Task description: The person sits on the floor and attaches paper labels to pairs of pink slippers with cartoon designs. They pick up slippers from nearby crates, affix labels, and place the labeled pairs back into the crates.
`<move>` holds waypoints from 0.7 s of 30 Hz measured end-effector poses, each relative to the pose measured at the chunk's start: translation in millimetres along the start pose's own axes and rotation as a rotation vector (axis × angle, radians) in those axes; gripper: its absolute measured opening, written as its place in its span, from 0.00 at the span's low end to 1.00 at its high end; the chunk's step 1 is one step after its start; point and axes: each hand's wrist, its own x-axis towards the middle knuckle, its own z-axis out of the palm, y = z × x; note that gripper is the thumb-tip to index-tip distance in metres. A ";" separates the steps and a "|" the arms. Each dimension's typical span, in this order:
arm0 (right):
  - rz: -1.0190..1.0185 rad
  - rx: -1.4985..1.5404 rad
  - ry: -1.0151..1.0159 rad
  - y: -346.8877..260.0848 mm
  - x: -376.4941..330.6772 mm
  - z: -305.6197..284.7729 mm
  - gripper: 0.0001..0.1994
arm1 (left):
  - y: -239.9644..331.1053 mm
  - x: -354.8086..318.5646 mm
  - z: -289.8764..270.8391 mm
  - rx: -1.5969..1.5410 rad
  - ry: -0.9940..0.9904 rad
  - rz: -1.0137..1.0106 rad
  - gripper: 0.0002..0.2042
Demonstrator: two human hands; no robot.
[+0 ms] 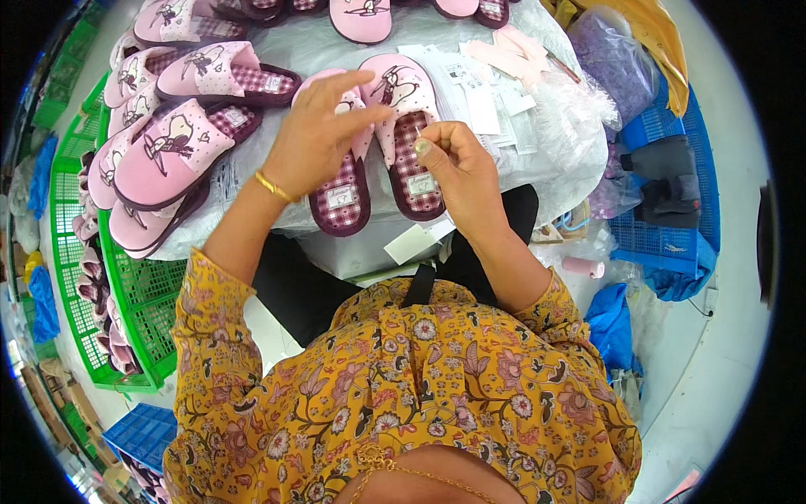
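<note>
A pair of pink slippers with checked insoles lies before me, toes pointing away: the left slipper and the right slipper. My left hand is over the left slipper's upper, fingers apart, and I see nothing held in it. Beside the right slipper, my right hand is closed in a pinch above its insole. A thin whitish bit shows at the fingertips, too small to name. White paper tags stick out past the table edge below the right slipper's heel; whether they connect to anything I cannot tell.
More pink slippers are heaped at the left and along the far edge. Loose white tags lie on the plastic-covered table. Green crates stand at the left, a blue crate at the right.
</note>
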 end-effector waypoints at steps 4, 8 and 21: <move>-0.024 -0.088 -0.005 -2.3 -3.9 2.7 0.04 | -26.5 20.9 -17.5 -0.115 -0.134 -0.011 0.20; -0.056 -0.120 0.003 -2.1 -5.8 6.5 0.04 | -26.6 37.3 -31.5 -0.138 -0.218 0.089 0.17; -0.137 -0.185 0.068 9.5 -3.9 5.2 0.04 | 8.5 13.5 11.0 0.006 -0.191 0.149 0.09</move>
